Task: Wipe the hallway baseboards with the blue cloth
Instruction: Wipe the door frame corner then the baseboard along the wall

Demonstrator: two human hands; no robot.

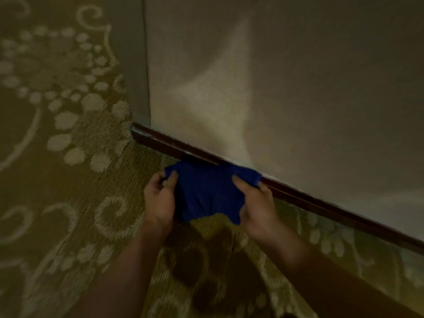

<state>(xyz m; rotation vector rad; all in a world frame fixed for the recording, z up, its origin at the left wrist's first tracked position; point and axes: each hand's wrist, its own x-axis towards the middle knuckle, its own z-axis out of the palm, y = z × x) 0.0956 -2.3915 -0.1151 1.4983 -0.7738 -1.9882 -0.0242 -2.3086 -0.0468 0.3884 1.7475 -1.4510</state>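
Blue cloth held in both hands at the dark baseboard.

The crumpled blue fabric cloth (207, 193) sits at frame centre, its top edge meeting the dark brown wooden baseboard (321, 204). The left hand (159, 199) and right hand (258, 206) each keep a closed grip on one side, above the olive patterned carpet (68, 180).

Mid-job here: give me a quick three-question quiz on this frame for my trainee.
1. True or false: both hands grip the blue cloth.
2. Which surface does the cloth's top edge meet: A carpet only, B baseboard, C door?
3. Fill in: the baseboard ends at the wall ____ on the left.

Key: 1 true: left hand and right hand each hold a side. 2 B. 3 corner.
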